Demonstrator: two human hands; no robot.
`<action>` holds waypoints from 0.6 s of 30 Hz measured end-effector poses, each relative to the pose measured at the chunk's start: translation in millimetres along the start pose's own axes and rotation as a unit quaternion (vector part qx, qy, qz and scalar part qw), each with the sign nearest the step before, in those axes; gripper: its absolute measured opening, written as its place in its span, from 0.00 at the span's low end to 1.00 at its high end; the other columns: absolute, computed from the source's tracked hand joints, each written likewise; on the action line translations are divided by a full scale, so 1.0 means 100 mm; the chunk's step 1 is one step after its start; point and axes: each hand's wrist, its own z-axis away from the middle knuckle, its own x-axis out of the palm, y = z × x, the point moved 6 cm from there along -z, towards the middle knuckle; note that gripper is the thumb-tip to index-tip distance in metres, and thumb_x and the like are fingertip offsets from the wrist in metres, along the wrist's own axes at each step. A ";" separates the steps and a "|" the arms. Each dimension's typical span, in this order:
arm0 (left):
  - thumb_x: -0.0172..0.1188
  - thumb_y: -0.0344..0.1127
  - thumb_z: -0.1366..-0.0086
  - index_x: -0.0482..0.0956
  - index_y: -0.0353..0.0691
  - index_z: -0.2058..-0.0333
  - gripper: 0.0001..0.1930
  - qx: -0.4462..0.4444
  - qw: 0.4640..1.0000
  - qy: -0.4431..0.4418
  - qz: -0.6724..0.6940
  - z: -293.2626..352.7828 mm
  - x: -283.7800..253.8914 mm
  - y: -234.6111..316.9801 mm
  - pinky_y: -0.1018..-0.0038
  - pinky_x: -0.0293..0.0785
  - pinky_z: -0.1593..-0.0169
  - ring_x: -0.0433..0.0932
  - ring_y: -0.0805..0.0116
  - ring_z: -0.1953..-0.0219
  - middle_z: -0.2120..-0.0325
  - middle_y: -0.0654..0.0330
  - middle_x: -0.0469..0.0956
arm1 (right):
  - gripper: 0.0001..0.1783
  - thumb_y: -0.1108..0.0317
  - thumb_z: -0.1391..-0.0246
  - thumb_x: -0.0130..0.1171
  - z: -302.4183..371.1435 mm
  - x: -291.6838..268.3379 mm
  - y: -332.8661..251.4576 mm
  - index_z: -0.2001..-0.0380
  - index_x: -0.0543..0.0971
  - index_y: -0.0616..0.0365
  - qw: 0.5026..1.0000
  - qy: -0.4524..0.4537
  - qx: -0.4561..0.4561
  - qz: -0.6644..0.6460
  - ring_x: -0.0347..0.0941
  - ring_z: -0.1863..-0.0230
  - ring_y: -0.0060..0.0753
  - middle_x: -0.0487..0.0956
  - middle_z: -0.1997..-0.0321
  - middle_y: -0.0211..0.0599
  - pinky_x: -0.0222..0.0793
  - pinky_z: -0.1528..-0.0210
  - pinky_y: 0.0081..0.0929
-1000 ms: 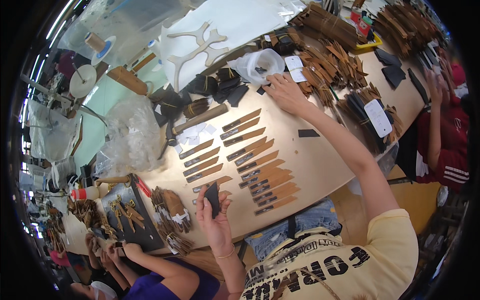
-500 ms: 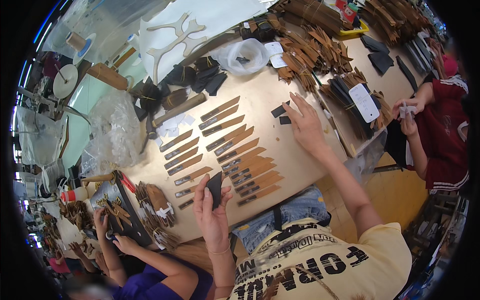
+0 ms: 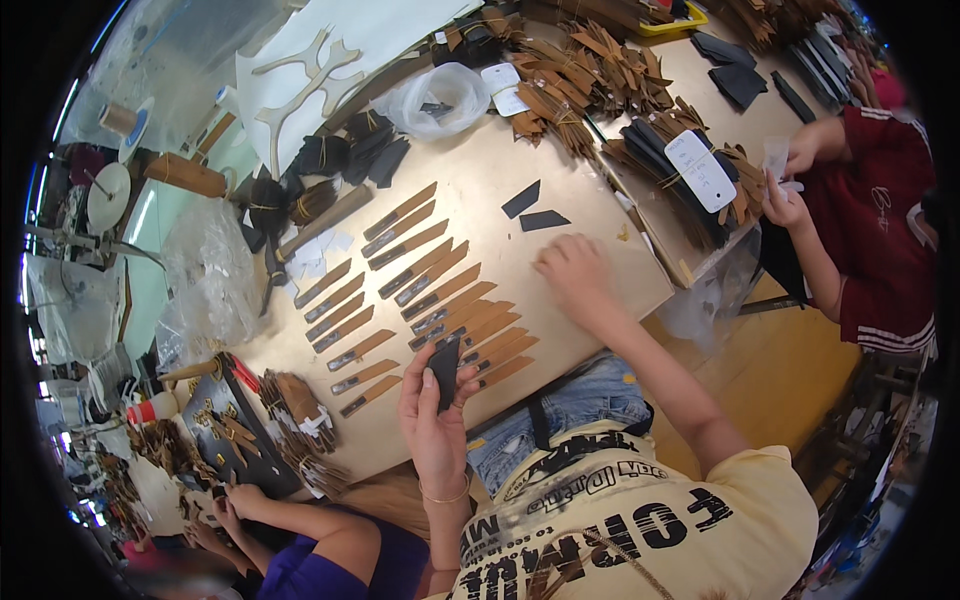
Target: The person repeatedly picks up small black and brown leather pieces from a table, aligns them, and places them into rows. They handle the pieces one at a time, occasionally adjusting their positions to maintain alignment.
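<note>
My left hand (image 3: 427, 420) is closed on a black leather piece (image 3: 445, 372), possibly a small stack, raised over the table's near edge. Blurred by motion, my right hand (image 3: 577, 275) is low over the table; its fingers appear bent, and what they hold, if anything, is not visible. Just beyond it lie two slanted black pieces (image 3: 521, 199), apart from each other. To the left, brown leather strips (image 3: 412, 243) with a dark patch at one end are laid out in slanting columns, some overlapping. My left hand hides part of the nearest ones.
Bundles of brown strips (image 3: 590, 75) and a clear plastic bag (image 3: 437, 100) line the table's far side. A hammer (image 3: 320, 222) lies beyond the strips at left. At right, a co-worker in a red shirt (image 3: 885, 240) holds something pale; another, in purple (image 3: 345, 550), works at lower left.
My right hand has drawn back toward me from the two black pieces, which now lie farther apart and turned differently. My left hand still holds the black leather. The whole view has shifted slightly.
</note>
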 end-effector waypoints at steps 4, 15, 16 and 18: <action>0.45 0.33 0.25 0.68 0.32 0.41 0.18 0.005 1.000 -0.002 0.001 -0.03 0.02 -0.01 0.72 0.81 0.55 0.82 0.64 0.57 0.53 0.49 0.78 | 0.07 0.64 0.46 0.61 0.47 -0.54 0.63 0.67 0.77 0.52 0.984 0.093 0.130 0.080 0.70 0.51 0.41 0.75 0.55 0.35 0.61 0.50 0.40; 0.45 0.32 0.25 0.68 0.32 0.41 0.18 0.005 1.000 -0.018 -0.012 0.01 0.13 0.03 0.70 0.80 0.53 0.82 0.64 0.56 0.50 0.46 0.77 | 0.32 0.49 0.37 0.50 -0.32 -0.19 0.31 0.33 0.65 0.49 0.999 -0.025 0.002 0.036 0.52 0.26 0.44 0.60 0.27 0.39 0.46 0.27 0.44; 0.45 0.33 0.25 0.68 0.32 0.41 0.18 0.003 1.000 -0.019 -0.013 0.05 0.13 0.03 0.71 0.80 0.53 0.82 0.64 0.56 0.50 0.47 0.77 | 0.33 0.45 0.35 0.47 -0.43 -0.06 0.22 0.32 0.64 0.49 0.998 -0.057 -0.021 0.033 0.48 0.25 0.44 0.57 0.26 0.40 0.43 0.25 0.44; 0.45 0.33 0.25 0.68 0.33 0.41 0.18 0.003 1.000 -0.020 -0.009 0.10 0.13 0.02 0.71 0.80 0.53 0.82 0.65 0.56 0.51 0.48 0.78 | 0.36 0.41 0.34 0.41 -0.53 0.09 0.16 0.31 0.61 0.49 0.992 -0.116 -0.047 0.022 0.44 0.23 0.44 0.52 0.23 0.40 0.40 0.24 0.44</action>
